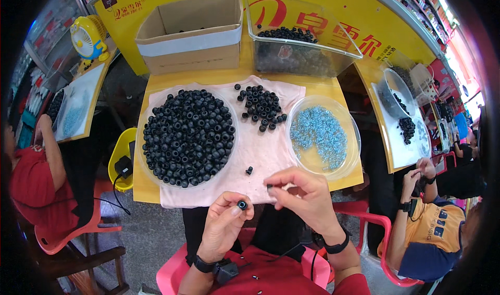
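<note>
My left hand point(225, 223) pinches a round black cap-like piece point(242, 205) between thumb and finger, its open hole facing up. Just right of it, my right hand point(307, 197) grips a small black piece point(269, 186) between thumb and forefinger; much of that piece is hidden. Both hands hover at the near edge of a pale pink cloth point(265, 154). Ahead of them on the cloth lies a small black piece point(249, 170). Black hollow round pieces point(187, 138) fill a wide round tub at the left. Another loose pile of black pieces point(260, 103) sits farther back.
A round clear dish point(358, 148) on the right contains small clear-blue pieces point(319, 133). Behind stand a cardboard box point(190, 55) and a clear bin point(299, 60) of black pieces. People work at side tables left and right. A yellow basket point(121, 157) is left of the table.
</note>
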The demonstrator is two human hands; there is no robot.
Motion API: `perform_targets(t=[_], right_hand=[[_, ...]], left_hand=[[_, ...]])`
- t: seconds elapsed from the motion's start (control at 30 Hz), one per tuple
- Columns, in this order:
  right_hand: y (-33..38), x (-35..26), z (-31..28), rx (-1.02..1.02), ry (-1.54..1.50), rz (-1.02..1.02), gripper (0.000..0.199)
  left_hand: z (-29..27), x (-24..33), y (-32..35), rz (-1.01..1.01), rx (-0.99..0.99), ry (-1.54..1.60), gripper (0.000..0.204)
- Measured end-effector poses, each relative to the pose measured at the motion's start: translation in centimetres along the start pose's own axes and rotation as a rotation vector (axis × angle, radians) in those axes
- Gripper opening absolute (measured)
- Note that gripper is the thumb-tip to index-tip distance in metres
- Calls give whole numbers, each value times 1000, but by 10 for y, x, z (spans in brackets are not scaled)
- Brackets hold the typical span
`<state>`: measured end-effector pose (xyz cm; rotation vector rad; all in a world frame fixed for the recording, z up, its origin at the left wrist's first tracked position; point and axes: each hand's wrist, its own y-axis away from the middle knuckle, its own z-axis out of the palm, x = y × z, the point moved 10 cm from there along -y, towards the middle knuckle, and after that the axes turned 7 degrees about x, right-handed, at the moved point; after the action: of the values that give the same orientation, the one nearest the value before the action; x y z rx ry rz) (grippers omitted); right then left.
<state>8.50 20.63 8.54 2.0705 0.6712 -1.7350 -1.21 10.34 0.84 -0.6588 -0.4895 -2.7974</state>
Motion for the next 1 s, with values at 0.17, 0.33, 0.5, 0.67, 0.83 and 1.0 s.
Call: perform_targets(t=[0.17, 0.33, 0.5, 0.67, 0.83, 1.0], right_hand=[[14, 2, 5, -90, -219, -4, 15], [22, 2, 13, -143, -411, 157, 16], [26, 2, 10, -108, -372, 90, 17], [28, 3, 11, -144, -375, 56, 15], [29, 7, 10, -134, -394, 53, 15], [30, 7, 7, -110, -352, 86, 14]], left_hand=[[6, -7, 2, 5, 10, -21, 14], [10, -10, 9, 5, -9, -63, 15], [16, -14, 14, -10, -46, -50, 16], [15, -19, 16, -44, -15, -44, 17], [20, -20, 17, -48, -40, -36, 16], [16, -27, 15, -90, -29, 2, 17]])
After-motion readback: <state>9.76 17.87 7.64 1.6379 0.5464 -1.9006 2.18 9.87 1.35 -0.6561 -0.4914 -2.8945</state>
